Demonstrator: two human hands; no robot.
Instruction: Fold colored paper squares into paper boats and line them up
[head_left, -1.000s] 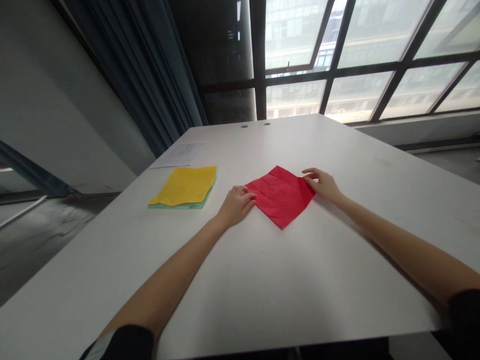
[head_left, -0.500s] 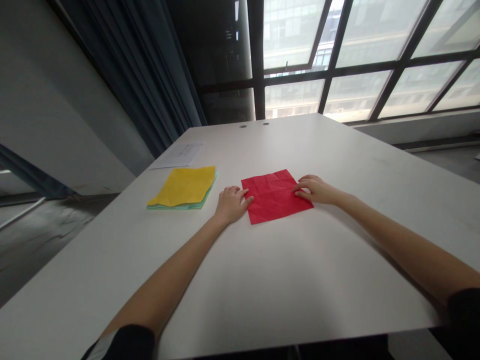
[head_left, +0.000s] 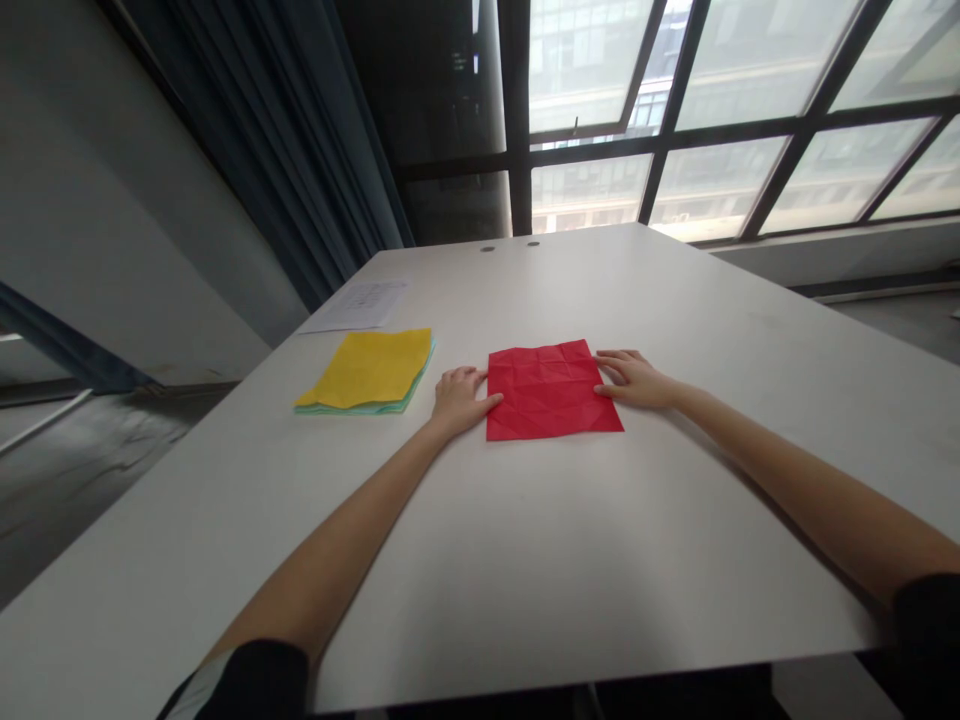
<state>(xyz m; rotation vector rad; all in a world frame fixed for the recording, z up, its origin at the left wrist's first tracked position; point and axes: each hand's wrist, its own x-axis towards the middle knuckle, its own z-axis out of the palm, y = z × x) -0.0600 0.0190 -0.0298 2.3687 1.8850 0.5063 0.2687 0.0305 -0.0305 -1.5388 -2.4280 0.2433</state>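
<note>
A square sheet of red paper [head_left: 549, 392], marked with crossing creases, lies flat on the white table [head_left: 555, 560]. At its left edge rests my left hand [head_left: 459, 400], open, with the thumb on the sheet and the other fingers beside it. My right hand [head_left: 637, 382] is open at the right edge, its thumb touching the paper and its fingers stretched past the upper right corner. To the left of my left hand lies a stack of coloured paper [head_left: 369, 370], yellow on top with light green sheets showing underneath.
Behind the coloured stack is a white printed sheet [head_left: 360, 305] near the table's left edge. Two round grommets [head_left: 487, 249] sit at the far end. A dark blue curtain [head_left: 300, 150] hangs at the back left, and framed windows [head_left: 592, 195] stand beyond.
The red paper has turned slightly, so its near edge now runs almost level. My hands have spread a little apart, and the right fingers have slid outward off the sheet.
</note>
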